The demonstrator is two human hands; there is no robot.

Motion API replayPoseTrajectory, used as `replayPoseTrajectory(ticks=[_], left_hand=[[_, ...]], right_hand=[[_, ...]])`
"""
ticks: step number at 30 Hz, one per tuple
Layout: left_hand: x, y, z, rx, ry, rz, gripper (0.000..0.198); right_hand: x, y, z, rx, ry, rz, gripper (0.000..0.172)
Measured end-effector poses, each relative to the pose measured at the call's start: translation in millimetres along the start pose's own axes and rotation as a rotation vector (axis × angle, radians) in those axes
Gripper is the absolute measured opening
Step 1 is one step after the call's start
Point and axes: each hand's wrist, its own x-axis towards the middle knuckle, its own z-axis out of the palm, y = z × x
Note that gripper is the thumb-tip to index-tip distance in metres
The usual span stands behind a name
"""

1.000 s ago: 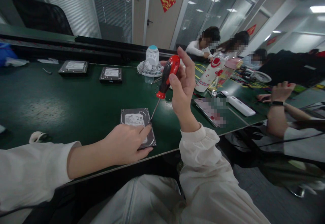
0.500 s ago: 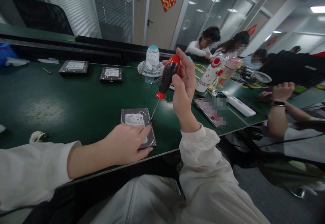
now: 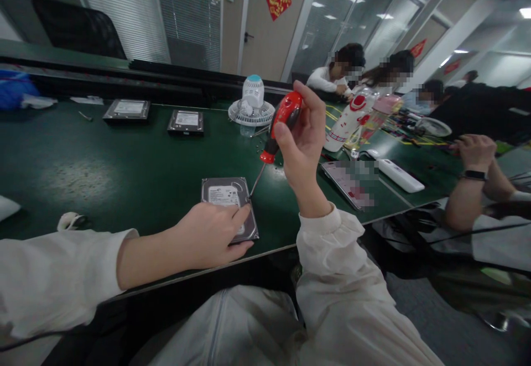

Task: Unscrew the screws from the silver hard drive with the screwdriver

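Observation:
A silver hard drive point(image 3: 224, 189) with a white label lies flat near the front edge of the green table. My left hand point(image 3: 211, 233) holds it down, fingers across its top and thumb along the near edge, covering its lower part. In my right hand point(image 3: 305, 139) is a red and black screwdriver point(image 3: 276, 131), gripped by the handle and tilted. Its shaft runs down to the drive's right edge, where the tip meets it close to my left fingertips. Whether the tip sits in a screw is too small to tell.
Two more hard drives point(image 3: 126, 110) point(image 3: 186, 122) lie further back. A white fan point(image 3: 253, 103) stands behind the screwdriver, with tiny loose pieces near it. To the right are bottles point(image 3: 344, 123), a pinkish flat panel point(image 3: 346, 183) and a white power strip point(image 3: 399, 174). Co-workers sit beyond.
The screwdriver handle has turned, its red side now facing me, and my right thumb has shifted over it. The left hand stays on the drive. The whole view has moved slightly.

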Motion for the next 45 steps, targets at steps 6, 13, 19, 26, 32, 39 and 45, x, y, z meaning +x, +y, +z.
replayPoseTrajectory(ticks=[6,13,19,26,32,39,45], left_hand=[[0.3,-0.7,1.5,-0.009,0.003,0.01,0.059],[0.8,-0.9,4.8,-0.038,0.03,0.016,0.065],[1.6,-2.1,4.5,-0.027,0.049,0.024,0.066],[1.5,-1.2,4.3,-0.042,0.039,0.014,0.063],[1.6,-0.5,3.3,-0.04,0.026,0.007,0.063],[0.8,-0.3,3.0,-0.023,0.031,0.015,0.063],[0.5,-0.1,3.4,-0.028,0.022,0.007,0.063]], right_hand=[[0.8,1.6,0.1,0.08,-0.017,-0.008,0.052],[1.0,-1.2,-1.1,0.127,0.017,0.022,0.048],[0.2,-1.0,-1.8,0.077,0.034,0.039,0.055],[0.0,-0.5,-1.3,0.136,0.012,0.039,0.047],[-0.3,-0.8,-1.8,0.06,0.062,0.037,0.054],[0.6,2.8,-3.2,0.118,0.022,-0.003,0.048],[0.5,0.4,-1.4,0.112,0.051,0.016,0.057]])
